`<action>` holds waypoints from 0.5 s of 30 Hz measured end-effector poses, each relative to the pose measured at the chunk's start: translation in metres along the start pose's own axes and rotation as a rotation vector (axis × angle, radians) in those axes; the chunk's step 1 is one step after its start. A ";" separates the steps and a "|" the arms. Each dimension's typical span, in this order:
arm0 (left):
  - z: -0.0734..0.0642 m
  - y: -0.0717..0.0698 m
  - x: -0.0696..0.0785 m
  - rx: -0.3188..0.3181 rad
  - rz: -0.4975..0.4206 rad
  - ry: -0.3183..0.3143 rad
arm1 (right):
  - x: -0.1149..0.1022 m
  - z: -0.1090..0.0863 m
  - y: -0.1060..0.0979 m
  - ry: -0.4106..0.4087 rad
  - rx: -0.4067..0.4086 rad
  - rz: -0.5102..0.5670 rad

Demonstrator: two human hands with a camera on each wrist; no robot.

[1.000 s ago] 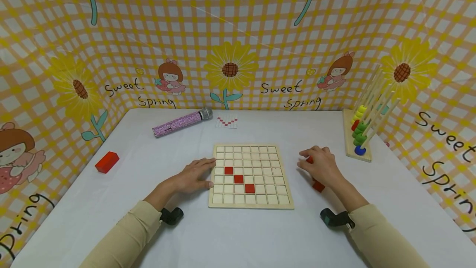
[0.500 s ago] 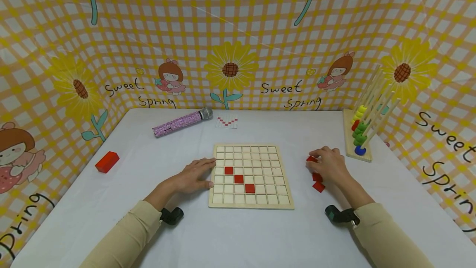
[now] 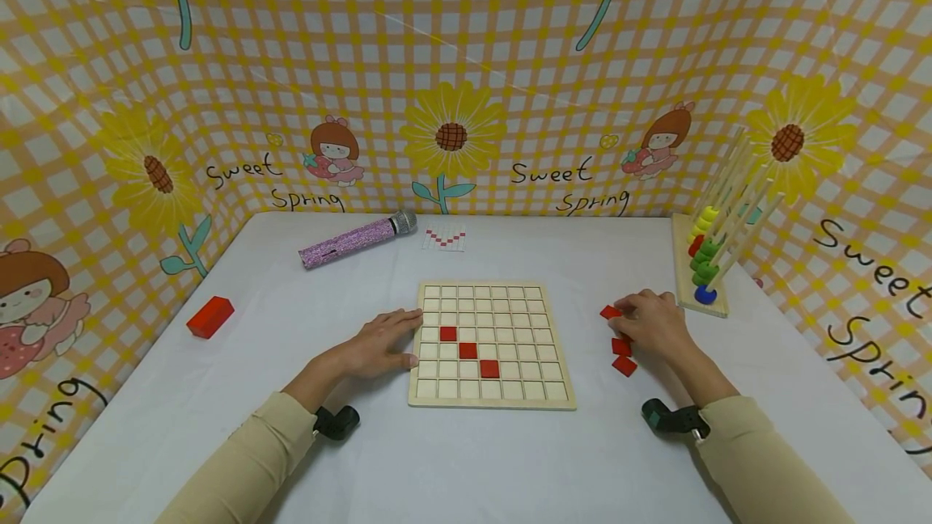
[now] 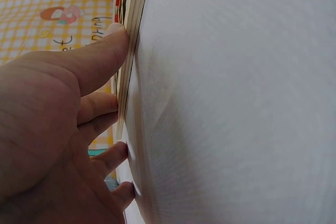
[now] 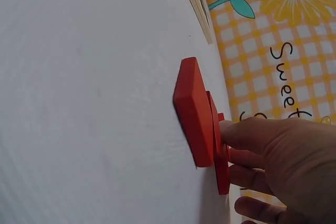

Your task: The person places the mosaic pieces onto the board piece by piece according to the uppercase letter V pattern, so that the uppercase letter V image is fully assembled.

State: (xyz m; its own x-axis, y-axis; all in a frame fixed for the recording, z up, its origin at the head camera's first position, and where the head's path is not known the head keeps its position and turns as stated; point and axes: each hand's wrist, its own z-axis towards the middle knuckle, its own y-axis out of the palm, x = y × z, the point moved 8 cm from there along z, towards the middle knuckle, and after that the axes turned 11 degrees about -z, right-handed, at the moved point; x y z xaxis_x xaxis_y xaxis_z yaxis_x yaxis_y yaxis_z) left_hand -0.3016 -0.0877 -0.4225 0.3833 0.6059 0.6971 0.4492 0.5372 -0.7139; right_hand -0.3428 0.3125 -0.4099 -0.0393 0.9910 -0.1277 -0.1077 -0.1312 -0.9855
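Observation:
My left hand rests at the left edge of a light wooden grid board, fingers extended and touching its side. In the left wrist view the thumb presses against the board's edge. Three red square tiles, one in the middle, lie in a diagonal of cells. To the right of the board, my right hand pinches the corner of a red tile between thumb and index finger. Two more red tiles lie nearer, one partly behind the other in the right wrist view.
A purple glitter microphone and a small pattern card lie at the back. A red block sits far left. A wooden peg stand with coloured beads stands back right. Patterned cloth walls the table.
My right hand has drawn back to the right, uncovering the red tiles beside the board more fully. The left hand and the board have stayed still.

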 end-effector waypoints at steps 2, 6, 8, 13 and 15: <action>0.000 0.000 0.000 0.001 0.001 -0.001 | 0.001 0.000 0.000 0.005 0.002 0.003; 0.000 0.000 -0.001 0.001 -0.001 -0.004 | 0.003 -0.001 0.000 0.010 0.014 0.004; 0.000 0.000 0.000 0.001 -0.003 -0.005 | 0.003 -0.001 -0.001 0.012 0.018 0.005; 0.000 0.000 0.000 -0.004 -0.002 -0.004 | 0.004 -0.002 -0.002 0.018 0.027 0.007; 0.000 0.000 0.000 -0.006 0.000 -0.004 | 0.004 -0.001 -0.002 0.018 0.029 0.008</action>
State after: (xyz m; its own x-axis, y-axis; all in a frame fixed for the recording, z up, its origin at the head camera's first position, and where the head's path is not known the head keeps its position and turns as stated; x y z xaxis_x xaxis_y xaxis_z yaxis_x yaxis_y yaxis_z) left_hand -0.3014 -0.0875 -0.4222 0.3797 0.6086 0.6967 0.4540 0.5336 -0.7135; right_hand -0.3414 0.3167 -0.4089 -0.0225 0.9902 -0.1377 -0.1362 -0.1395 -0.9808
